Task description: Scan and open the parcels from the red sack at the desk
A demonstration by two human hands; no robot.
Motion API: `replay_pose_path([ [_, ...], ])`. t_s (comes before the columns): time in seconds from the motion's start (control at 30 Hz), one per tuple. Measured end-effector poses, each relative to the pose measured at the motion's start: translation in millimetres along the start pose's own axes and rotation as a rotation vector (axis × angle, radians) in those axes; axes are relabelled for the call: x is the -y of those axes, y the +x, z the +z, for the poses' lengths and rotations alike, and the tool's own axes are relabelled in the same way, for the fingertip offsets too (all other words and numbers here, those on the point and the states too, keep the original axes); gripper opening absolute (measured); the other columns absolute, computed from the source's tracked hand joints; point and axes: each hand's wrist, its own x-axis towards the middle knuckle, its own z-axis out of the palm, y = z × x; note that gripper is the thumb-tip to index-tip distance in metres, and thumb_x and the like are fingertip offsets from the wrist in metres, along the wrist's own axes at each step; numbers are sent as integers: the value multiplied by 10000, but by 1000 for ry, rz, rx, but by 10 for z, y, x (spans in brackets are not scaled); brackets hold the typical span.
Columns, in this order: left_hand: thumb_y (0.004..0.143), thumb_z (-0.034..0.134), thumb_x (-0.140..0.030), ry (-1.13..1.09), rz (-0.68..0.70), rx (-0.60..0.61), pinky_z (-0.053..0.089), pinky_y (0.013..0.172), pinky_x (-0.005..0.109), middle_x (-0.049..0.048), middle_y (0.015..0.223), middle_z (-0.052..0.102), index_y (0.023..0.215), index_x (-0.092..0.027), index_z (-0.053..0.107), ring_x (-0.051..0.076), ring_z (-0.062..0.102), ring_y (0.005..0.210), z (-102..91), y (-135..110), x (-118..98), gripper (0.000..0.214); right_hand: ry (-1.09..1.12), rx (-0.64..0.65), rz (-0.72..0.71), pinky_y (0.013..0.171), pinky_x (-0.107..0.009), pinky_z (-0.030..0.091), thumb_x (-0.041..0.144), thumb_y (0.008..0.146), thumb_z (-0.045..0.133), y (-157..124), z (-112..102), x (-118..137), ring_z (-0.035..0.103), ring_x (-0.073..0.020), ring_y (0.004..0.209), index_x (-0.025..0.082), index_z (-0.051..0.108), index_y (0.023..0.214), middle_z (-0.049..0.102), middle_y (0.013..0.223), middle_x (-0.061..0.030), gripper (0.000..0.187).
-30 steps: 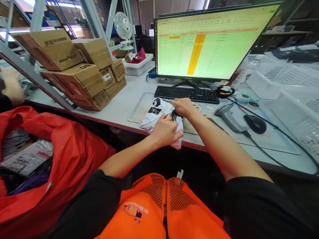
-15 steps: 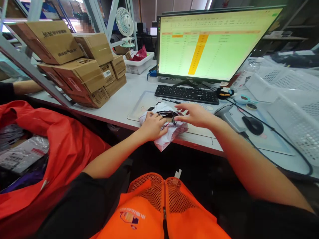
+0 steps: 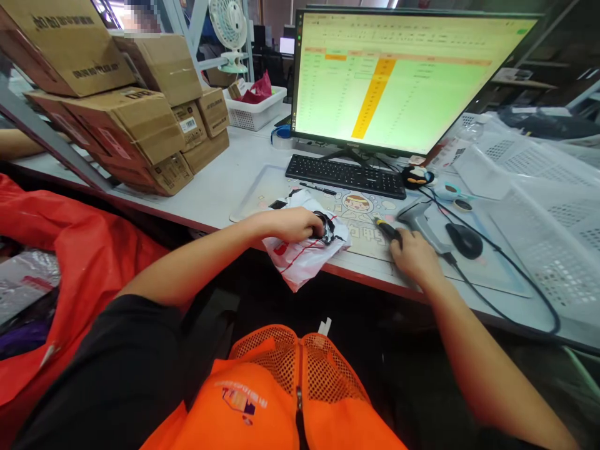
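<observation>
A white plastic mailing bag with red lines lies at the desk's front edge, its lower corner hanging over. My left hand is closed at the bag's torn, black-lined opening, fingertips hidden in it. What lies inside the bag is hard to make out. To the right, my right hand rests low over the desk, closed around a black utility knife with a yellow tip pointing toward the bag. Beside that hand lies a grey barcode scanner.
Behind are a keyboard, a pen and a monitor. A mouse with cables and white baskets stand right. Cardboard boxes are stacked left, above a red sack. Another person's arm shows far left.
My right hand has moved away from the bag to the right and now holds the utility knife. My left hand has closed into the bag's opening. The view has shifted slightly.
</observation>
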Motion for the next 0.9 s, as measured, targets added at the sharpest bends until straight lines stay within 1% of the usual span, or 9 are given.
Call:
replay_pose_path([
  [0.1,942,511,-149,71,71,-44,474,1006,282,78,1355,683,1273,-190,683,213,651,1198,-58,55,16,375,250,24,-65,806,-443,558,332,978,360,-101,-368,57,688,-303,844,78,619,1384,726,1000,-180,545],
  [0.2,922,534,-153,159,68,-61,506,962,310,108,1437,612,1388,-186,599,238,672,1162,5,37,-10,472,470,182,-248,642,-362,550,433,1018,346,-299,-774,124,652,-229,627,169,651,1356,698,741,-58,526],
  [0.27,907,528,-137,206,35,-58,526,890,318,109,1467,578,1443,-202,540,241,695,1101,56,20,-35,540,437,240,-381,605,-343,535,458,1023,356,-400,-977,241,668,-225,632,209,676,1332,715,745,-49,510],
  [0.33,908,521,-136,235,12,-56,535,827,331,125,1466,561,1454,-198,509,246,711,1034,88,16,-61,550,346,248,-490,638,-336,543,415,1019,362,-428,-1088,418,706,-230,716,231,674,1358,768,873,-67,496],
  [0.47,885,567,-145,256,-20,-46,536,741,347,150,1434,547,1416,-186,495,252,724,930,111,40,-102,538,185,269,-656,720,-319,536,293,1008,366,-310,-1077,806,733,-226,845,242,602,1471,785,1095,-93,522],
  [0.57,846,594,-117,271,-36,-33,529,715,335,148,1427,540,1398,-188,489,250,726,917,127,57,-114,567,-8,296,-714,632,-301,464,311,1022,400,-231,-1014,1013,727,-241,783,249,589,1487,791,1013,-116,506],
  [0.63,872,575,-129,271,-45,-37,529,710,343,154,1413,545,1385,-179,496,252,727,900,148,66,-121,522,-97,318,-719,576,-286,396,352,1032,433,-240,-999,1080,711,-236,705,253,596,1477,787,920,-115,484],
  [0.77,998,453,-250,256,-30,-57,536,716,368,167,1367,570,1353,-156,525,259,729,882,212,88,-152,374,-173,342,-684,534,-284,341,320,1019,459,-387,-1016,975,710,-241,670,251,577,1488,776,837,-99,489],
  [0.9,980,453,-217,281,-1,-60,532,719,367,176,1402,559,1407,-160,496,268,728,918,268,104,-166,433,-163,304,-673,483,-309,354,328,962,471,-561,-1074,563,675,-258,581,328,617,1448,768,787,-65,507],
])
